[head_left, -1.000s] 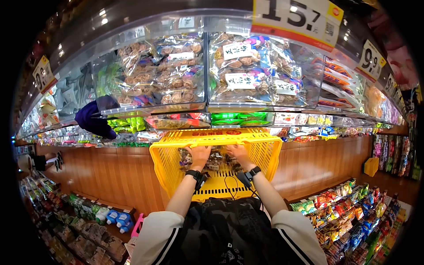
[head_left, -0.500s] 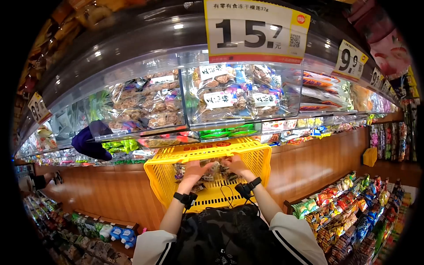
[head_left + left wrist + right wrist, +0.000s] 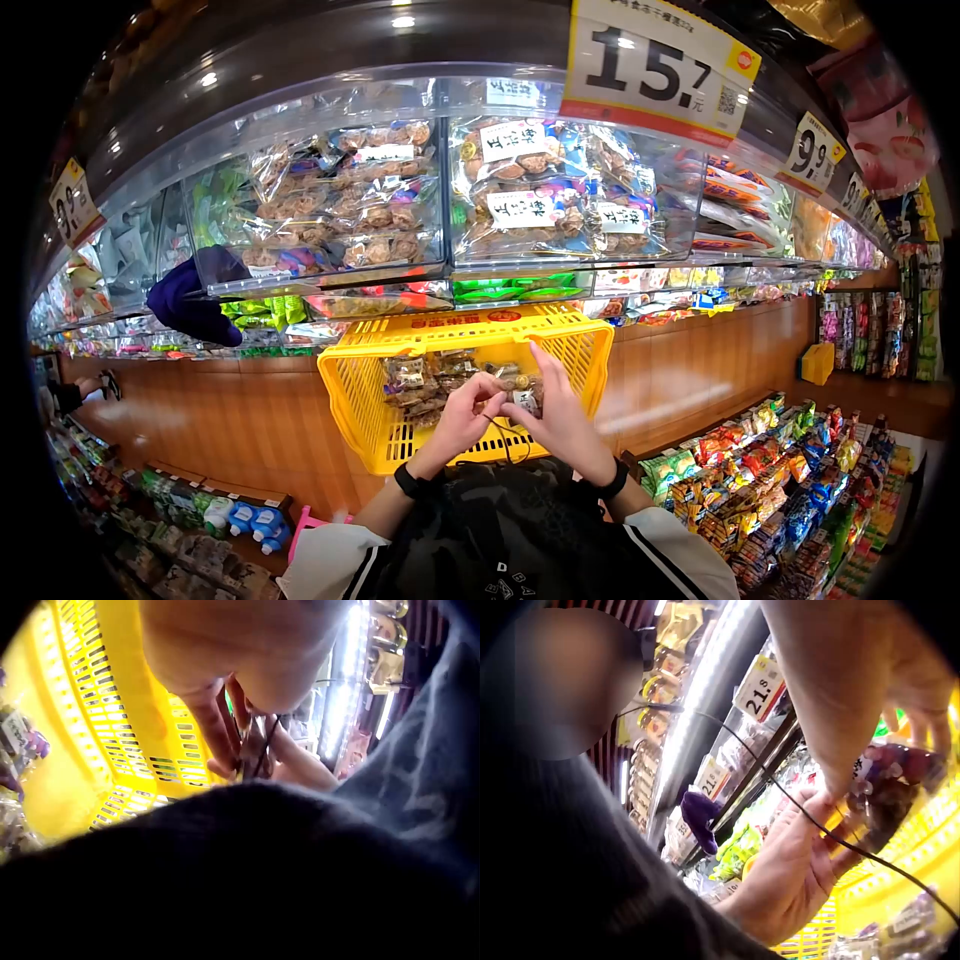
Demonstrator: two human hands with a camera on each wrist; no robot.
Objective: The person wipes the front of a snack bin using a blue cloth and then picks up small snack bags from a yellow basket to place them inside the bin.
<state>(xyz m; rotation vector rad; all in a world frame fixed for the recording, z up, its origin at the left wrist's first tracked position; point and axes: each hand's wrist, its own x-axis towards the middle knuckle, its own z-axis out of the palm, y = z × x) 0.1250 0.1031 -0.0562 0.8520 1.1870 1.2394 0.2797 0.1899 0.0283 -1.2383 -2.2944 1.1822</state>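
In the head view both hands meet over a yellow shopping basket (image 3: 340,400). A clear bag of dried plums (image 3: 889,791) with a white label is held between them. My left hand (image 3: 466,414) has its thumb and fingers bent together at the bag's near edge, pinching it. My right hand (image 3: 562,412) grips the bag from the right, its fingers around the far side in the right wrist view. More bags of dried plums (image 3: 408,384) lie in the basket, partly behind the hands. A thin black cable (image 3: 832,836) crosses in front of the hands.
Ahead, a shelf bin (image 3: 440,255) is stocked with similar bags under a large price tag (image 3: 660,75). Dark purple cloth (image 3: 190,305) hangs at the shelf's left. Low racks of snack packets (image 3: 780,460) stand at right, and blue bottles (image 3: 260,525) at left.
Both hands have come back from the far inside of the basket toward the body and together, now holding a bag of dried plums between them. The view has shifted slightly.
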